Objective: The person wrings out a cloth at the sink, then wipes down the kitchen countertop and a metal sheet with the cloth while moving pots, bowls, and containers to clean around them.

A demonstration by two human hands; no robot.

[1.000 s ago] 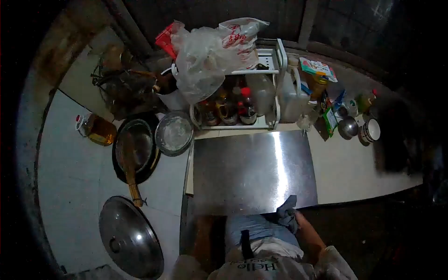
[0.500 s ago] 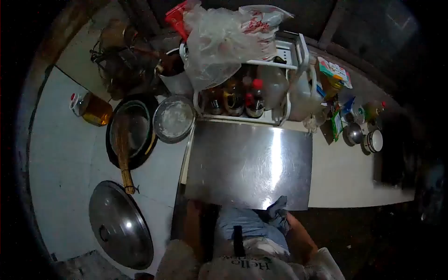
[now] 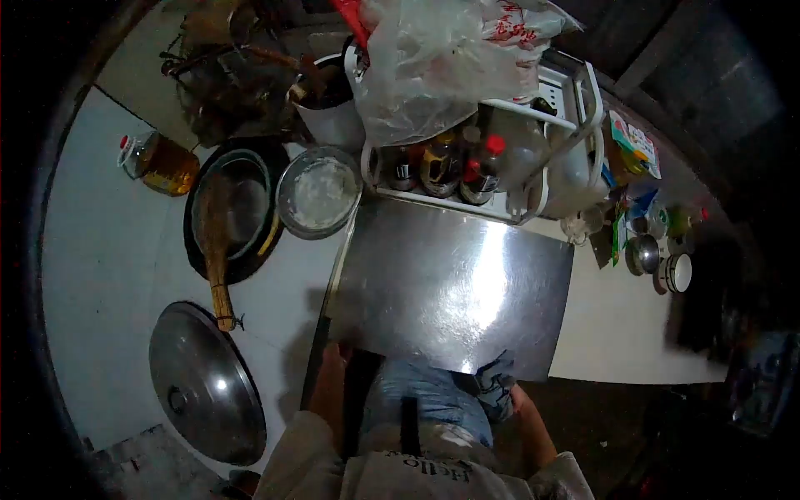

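A shiny metal board (image 3: pixel 442 292) lies flat on the counter in front of me. At its lower left edge is my left hand (image 3: pixel 336 357); its fingers are too dark and small to make out. My right hand (image 3: pixel 518 400) is by the board's lower right edge, closed on a grey cloth (image 3: pixel 497 385) that overlaps the edge. Behind the board stands a white rack (image 3: pixel 517 218) with bottles (image 3: pixel 482 171) on it and plastic bags (image 3: pixel 433 75) on top.
At the left are a metal lid (image 3: pixel 204 383), a wok (image 3: pixel 193 237) with a straw brush (image 3: pixel 218 275), a basin (image 3: pixel 319 193) of white powder and an oil bottle (image 3: pixel 162 164). Bowls (image 3: pixel 677 272) sit at the right.
The view has shifted and turned a little. My left forearm and hand have come into clearer sight at the board's lower left. The cloth remains in my right hand.
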